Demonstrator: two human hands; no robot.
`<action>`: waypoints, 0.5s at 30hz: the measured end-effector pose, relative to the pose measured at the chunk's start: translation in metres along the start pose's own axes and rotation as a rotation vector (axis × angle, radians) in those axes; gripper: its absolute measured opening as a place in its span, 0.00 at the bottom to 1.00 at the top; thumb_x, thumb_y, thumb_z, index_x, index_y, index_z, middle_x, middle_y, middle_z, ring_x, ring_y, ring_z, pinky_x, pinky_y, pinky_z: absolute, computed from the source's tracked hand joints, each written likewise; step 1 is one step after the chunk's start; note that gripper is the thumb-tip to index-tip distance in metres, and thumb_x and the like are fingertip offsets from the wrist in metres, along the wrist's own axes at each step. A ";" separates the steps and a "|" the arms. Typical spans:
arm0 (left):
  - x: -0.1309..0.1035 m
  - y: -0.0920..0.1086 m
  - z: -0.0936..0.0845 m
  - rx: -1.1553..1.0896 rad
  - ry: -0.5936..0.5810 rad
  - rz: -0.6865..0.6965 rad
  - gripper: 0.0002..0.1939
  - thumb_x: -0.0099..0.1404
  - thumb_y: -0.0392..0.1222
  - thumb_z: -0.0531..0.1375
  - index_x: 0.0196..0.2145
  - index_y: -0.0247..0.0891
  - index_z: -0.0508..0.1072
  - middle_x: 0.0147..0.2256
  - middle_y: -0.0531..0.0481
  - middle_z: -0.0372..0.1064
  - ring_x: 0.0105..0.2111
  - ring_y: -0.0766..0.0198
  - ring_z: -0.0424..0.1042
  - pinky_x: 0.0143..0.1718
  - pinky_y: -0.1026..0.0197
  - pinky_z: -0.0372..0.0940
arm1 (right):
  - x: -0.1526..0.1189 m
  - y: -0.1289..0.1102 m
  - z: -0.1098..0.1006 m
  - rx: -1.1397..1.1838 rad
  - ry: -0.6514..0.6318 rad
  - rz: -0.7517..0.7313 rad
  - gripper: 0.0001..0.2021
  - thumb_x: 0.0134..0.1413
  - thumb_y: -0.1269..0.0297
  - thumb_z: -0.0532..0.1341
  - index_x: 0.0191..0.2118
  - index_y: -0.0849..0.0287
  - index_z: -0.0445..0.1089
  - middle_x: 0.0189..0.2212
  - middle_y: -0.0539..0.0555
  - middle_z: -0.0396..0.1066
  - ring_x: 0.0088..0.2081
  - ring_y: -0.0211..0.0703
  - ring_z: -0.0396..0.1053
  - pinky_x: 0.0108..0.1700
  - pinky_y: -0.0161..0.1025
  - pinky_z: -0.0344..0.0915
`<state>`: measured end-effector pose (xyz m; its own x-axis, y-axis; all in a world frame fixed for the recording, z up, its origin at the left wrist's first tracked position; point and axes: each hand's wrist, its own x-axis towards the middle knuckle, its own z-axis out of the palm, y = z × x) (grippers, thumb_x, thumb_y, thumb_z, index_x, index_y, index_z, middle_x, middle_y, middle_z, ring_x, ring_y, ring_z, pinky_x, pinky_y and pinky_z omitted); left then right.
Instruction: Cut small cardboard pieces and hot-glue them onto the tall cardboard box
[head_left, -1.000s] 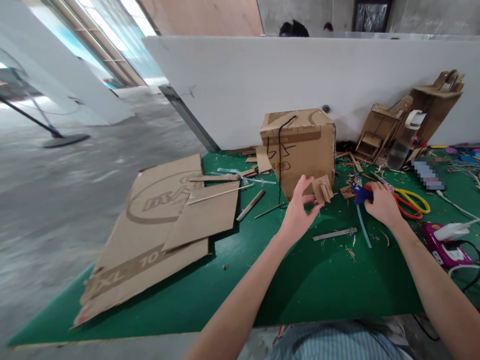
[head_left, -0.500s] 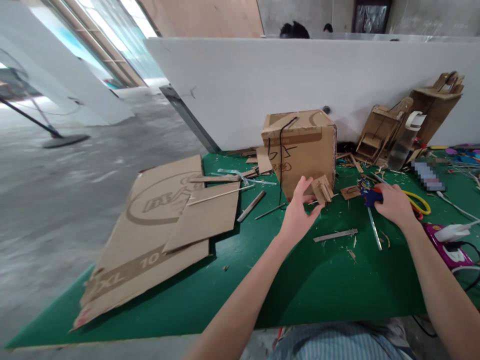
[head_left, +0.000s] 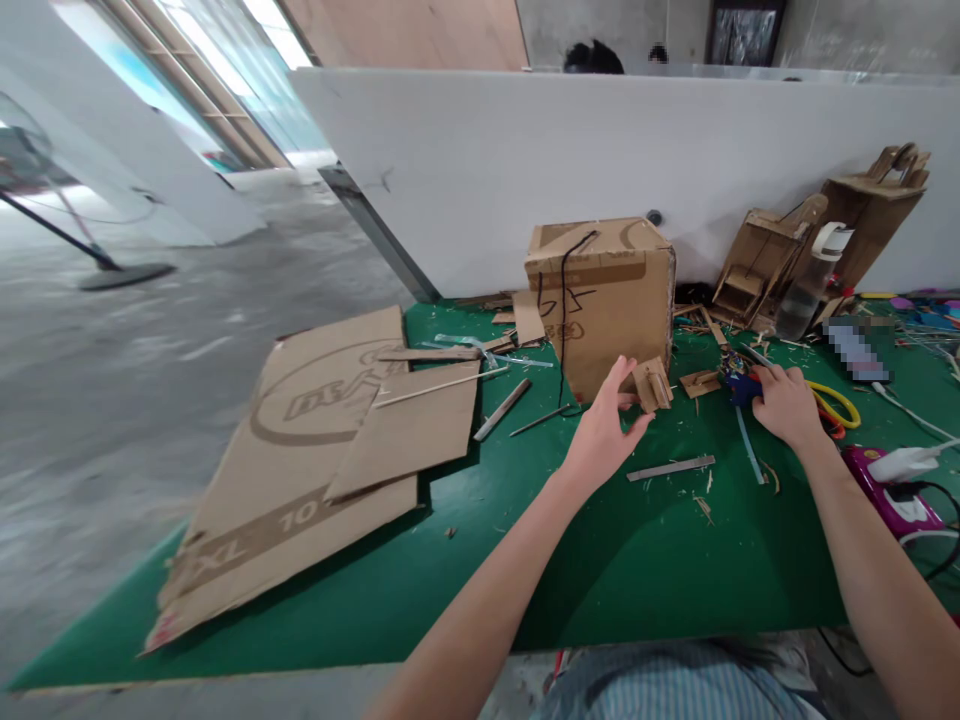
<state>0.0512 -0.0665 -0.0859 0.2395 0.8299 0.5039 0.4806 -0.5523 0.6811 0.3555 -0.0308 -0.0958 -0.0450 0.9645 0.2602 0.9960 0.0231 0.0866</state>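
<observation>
My left hand [head_left: 604, 430] holds a small folded cardboard piece [head_left: 653, 386] between thumb and fingers, in front of the cardboard box [head_left: 607, 320]. That box stands upright, with a black cord down its front. My right hand [head_left: 787, 405] is closed around a blue glue gun [head_left: 742, 389], a translucent glue stick [head_left: 750, 447] jutting from its back. Part of the gun is hidden by the fingers. A flat cardboard scrap [head_left: 700, 383] lies between the two hands. Nearer to me rests a thin grey metal strip [head_left: 671, 468].
Large cardboard sheets [head_left: 300, 440] cover the left of the green table [head_left: 487, 590]. A water bottle [head_left: 810, 285], a phone [head_left: 857, 350], a yellow loop [head_left: 838, 402] and a pink power strip [head_left: 892, 490] are at right. Behind rises a white panel [head_left: 465, 170].
My left hand has moved slightly right with the small cardboard piece. In my right hand the glue gun has shifted a little, and its glue stick points slightly higher.
</observation>
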 end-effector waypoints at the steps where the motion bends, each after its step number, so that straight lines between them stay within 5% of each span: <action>1: 0.000 0.000 0.000 -0.004 0.002 -0.002 0.43 0.66 0.38 0.59 0.69 0.49 0.37 0.67 0.39 0.52 0.45 0.60 0.74 0.48 0.56 0.72 | 0.000 0.000 0.000 -0.004 0.000 0.001 0.25 0.55 0.67 0.55 0.59 0.63 0.63 0.51 0.62 0.68 0.49 0.58 0.60 0.47 0.47 0.58; 15: 0.000 0.005 0.006 -0.036 -0.163 -0.036 0.47 0.65 0.44 0.62 0.69 0.49 0.34 0.65 0.39 0.56 0.55 0.53 0.69 0.54 0.49 0.68 | -0.012 -0.013 0.004 0.017 -0.048 0.101 0.19 0.55 0.66 0.54 0.51 0.65 0.68 0.48 0.68 0.70 0.51 0.63 0.62 0.46 0.53 0.58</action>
<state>0.0583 -0.0686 -0.0855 0.3581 0.8494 0.3878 0.4611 -0.5220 0.7175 0.3435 -0.0416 -0.1038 0.0595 0.9736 0.2203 0.9964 -0.0713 0.0459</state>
